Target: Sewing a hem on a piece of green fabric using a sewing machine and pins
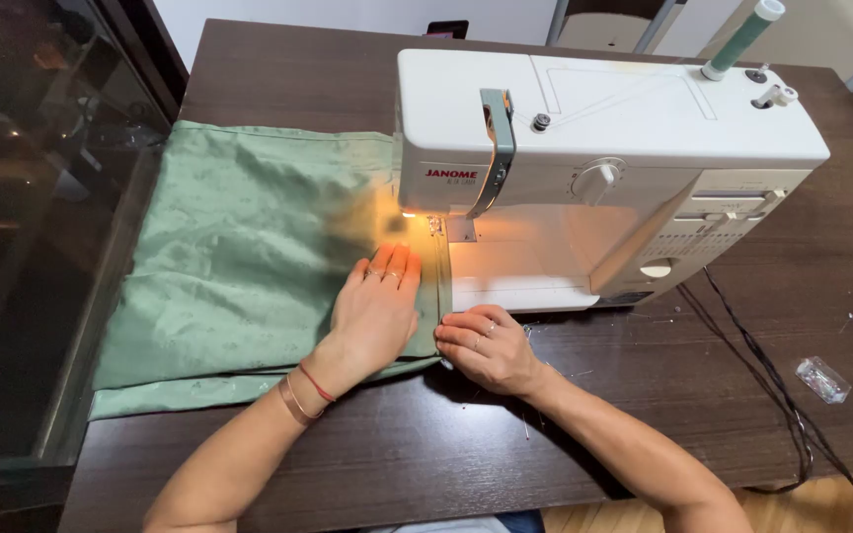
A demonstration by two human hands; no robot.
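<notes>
A white sewing machine (624,148) stands on a dark wooden table (466,444), its lamp lit over the needle area (436,229). Green fabric (239,257) lies spread to the left of it, with its right edge running under the needle. My left hand (375,311) rests flat on the fabric just in front of the needle, fingers together and pointing away from me. My right hand (484,345) pinches the fabric's near right edge at the machine's base, fingers curled.
A green thread spool (740,41) sits on the machine's top right. Black cables (762,365) run across the table to the right of the machine. A small clear packet (822,379) lies near the right edge. A dark glass surface (32,217) borders the table's left side.
</notes>
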